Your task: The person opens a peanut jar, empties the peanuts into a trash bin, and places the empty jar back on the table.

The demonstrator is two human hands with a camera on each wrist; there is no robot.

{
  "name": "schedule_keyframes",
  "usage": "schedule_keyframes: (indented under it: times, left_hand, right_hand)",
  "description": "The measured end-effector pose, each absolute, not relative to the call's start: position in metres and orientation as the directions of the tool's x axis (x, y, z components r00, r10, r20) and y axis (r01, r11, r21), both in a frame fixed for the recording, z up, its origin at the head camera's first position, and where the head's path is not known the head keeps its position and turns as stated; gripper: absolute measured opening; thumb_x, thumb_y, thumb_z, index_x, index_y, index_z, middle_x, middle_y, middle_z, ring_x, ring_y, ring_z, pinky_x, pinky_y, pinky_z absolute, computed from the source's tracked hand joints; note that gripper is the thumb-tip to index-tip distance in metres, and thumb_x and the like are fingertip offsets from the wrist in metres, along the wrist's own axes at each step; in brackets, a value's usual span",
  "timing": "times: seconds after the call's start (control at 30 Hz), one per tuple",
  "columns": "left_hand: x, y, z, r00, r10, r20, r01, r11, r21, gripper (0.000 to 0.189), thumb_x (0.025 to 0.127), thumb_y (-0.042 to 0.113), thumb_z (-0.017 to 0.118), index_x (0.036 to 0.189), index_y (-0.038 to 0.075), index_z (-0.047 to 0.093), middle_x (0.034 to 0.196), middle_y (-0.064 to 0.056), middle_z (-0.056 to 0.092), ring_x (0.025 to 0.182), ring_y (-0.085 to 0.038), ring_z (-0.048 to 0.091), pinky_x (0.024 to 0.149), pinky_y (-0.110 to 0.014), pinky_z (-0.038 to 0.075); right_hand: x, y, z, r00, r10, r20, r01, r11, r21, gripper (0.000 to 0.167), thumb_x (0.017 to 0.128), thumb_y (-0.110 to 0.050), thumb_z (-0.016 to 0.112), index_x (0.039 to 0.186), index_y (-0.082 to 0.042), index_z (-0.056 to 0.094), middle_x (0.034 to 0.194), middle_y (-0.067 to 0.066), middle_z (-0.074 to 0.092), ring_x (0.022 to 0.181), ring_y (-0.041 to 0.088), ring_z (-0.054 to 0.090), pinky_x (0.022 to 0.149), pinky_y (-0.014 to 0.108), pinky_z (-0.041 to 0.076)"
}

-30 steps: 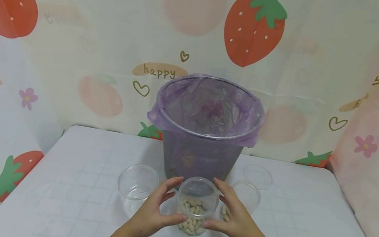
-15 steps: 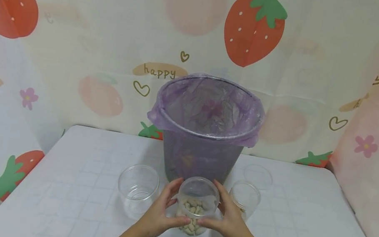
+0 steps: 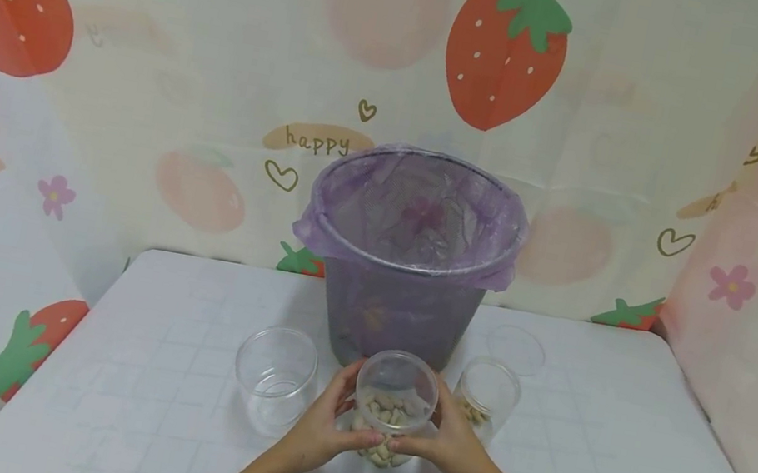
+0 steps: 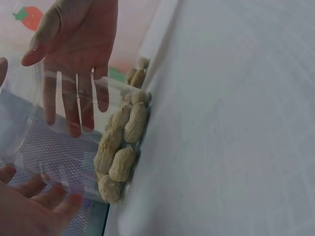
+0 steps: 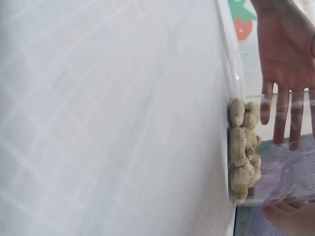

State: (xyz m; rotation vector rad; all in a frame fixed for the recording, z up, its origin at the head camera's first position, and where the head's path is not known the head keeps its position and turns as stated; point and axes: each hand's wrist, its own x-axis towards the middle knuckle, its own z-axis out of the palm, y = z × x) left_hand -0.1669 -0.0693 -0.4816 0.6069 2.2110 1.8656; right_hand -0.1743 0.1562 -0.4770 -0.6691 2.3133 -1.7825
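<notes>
A clear plastic jar (image 3: 397, 392) with unshelled peanuts (image 4: 118, 137) at its bottom stands upright on the white table, in front of the bin. My left hand (image 3: 324, 428) holds its left side and my right hand (image 3: 452, 444) its right side. Both thumbs lie across the front and their tips nearly meet. In the left wrist view, the right hand's fingers (image 4: 71, 98) extend along the far wall of the jar. In the right wrist view, the left hand's fingers (image 5: 280, 118) do likewise. The jar's mouth is uncovered.
An uncovered clear jar (image 3: 276, 366) stands at left. Another clear jar (image 3: 489, 391) with some peanuts is at right, a clear round lid (image 3: 540, 366) behind it. Behind the held jar rises a mesh bin (image 3: 404, 309) lined with a purple bag. Strawberry-print cloth (image 3: 232, 33) surrounds the table.
Both hands have moved inward from either side of the jar and now hold it, thumbs drawn together at the front. The jar has stayed in place.
</notes>
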Motion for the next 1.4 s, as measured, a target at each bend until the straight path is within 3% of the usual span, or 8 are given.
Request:
schedule_keyframes:
  times: [0.2,1.4]
  left_hand:
    - [-0.170,-0.069,-0.485,-0.898,0.427,0.103,0.179,0.141,0.974,0.094,0.084,0.027,0.077,0.155,0.017,0.017,0.161,-0.009,0.024,0.148,-0.033,0.026,0.115,-0.057,0.029]
    - [-0.175,-0.067,-0.491,-0.893,0.445,0.057,0.144,0.163,0.976,0.100,0.079,0.027,0.082,0.155,0.020,0.018,0.160,-0.012,0.027,0.149,-0.032,0.024,0.116,-0.059,0.026]
  right_hand:
    - [-0.176,0.159,-0.478,-0.885,-0.451,0.116,-0.226,0.199,-0.954,0.103,0.073,-0.021,0.085,0.152,-0.003,0.022,0.152,0.024,0.034,0.139,0.048,0.032,0.108,0.070,0.028]
    - [-0.179,0.159,-0.487,-0.866,-0.496,0.068,-0.197,0.212,-0.957,0.105,0.074,-0.023,0.085,0.154,-0.010,0.018,0.155,0.019,0.030,0.141,0.044,0.031,0.111,0.068,0.026]
